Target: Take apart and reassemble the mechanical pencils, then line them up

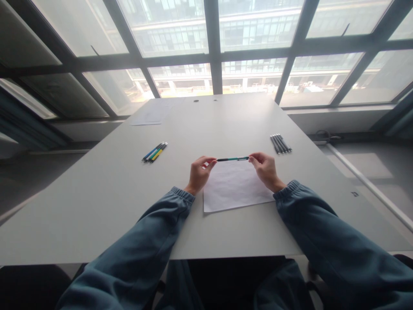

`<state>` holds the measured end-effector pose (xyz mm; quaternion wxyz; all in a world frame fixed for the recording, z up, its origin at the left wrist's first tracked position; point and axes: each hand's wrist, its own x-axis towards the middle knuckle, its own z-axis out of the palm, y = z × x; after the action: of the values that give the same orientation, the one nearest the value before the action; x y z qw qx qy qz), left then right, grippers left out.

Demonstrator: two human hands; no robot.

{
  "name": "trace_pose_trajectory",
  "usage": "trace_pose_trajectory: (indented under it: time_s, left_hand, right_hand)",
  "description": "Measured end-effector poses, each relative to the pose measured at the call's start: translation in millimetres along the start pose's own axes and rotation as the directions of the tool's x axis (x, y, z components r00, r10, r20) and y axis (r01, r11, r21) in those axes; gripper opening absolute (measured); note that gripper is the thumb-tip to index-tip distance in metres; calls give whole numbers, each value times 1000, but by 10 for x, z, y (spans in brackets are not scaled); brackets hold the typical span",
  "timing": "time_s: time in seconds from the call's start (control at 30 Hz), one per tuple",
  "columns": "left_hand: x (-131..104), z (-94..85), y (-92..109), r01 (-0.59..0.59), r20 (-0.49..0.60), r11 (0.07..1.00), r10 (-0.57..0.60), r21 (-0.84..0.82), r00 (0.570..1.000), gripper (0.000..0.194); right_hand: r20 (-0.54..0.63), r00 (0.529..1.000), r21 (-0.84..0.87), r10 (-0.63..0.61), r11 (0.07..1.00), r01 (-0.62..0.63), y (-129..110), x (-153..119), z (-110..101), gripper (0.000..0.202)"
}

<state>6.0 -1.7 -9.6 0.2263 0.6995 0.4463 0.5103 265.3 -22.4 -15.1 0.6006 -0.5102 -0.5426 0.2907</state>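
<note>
My left hand and my right hand are raised in front of me near the close edge of the white table, and between them I have a green and black pen stretched lengthwise from side to side, almost level. The grip of my left hand is closed down to a pinch, thumb and fingers on the black end of the pen; the grip of my right hand is pinched in the same way on the opposite end, the one with the clip. The pen's green middle shows bare between the two. Under and just in front of my hands lies white paper, right of the middle of the table's near part, its lower edge slanting slightly; my right wrist overlaps its right side. Over toward the table's left edge, a small bundle of colored pens lies slanted, with blue, green and yellow barrels side by side. Close to the right edge, beyond my right hand, a row of dark pens lies close together, tilted the other way. Toward the far left corner there are flat pale sheets, and a small dark disc sits by the far edge, in front of the windows.
</note>
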Motion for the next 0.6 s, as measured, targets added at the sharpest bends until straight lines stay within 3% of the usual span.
trace_pose_trajectory:
  time_s: [0.6]
  left_hand:
    - [1,-1,-21,2,10,1000,-2,-2,1000,27]
  right_hand:
    - [9,1000,-8,-13,1000,13,41,-2,-2,22]
